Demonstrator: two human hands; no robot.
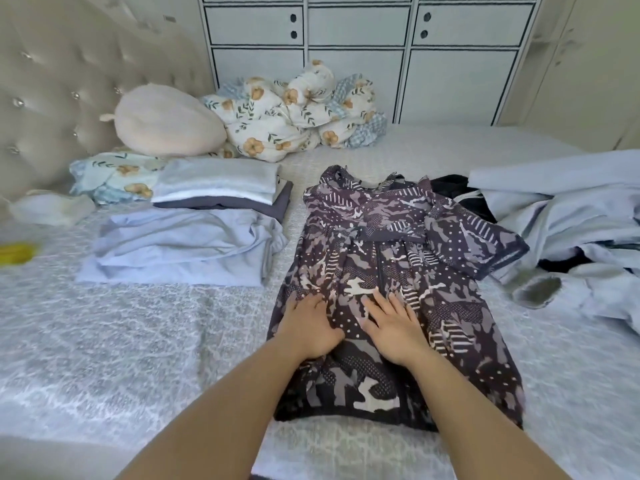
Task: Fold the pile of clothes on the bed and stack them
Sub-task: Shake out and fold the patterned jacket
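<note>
Your left hand (309,325) and right hand (393,329) press flat, fingers straight, gripping nothing, on the patterned dress (398,278). Its right sleeve (485,237) overlaps the unfolded pile (571,220) and could drag it.

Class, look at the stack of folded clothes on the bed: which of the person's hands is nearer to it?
Left. The left hand lies flat on the patterned dress, on the side towards the folded stack. The right hand lies on the dress too, farther from the stack.
</note>
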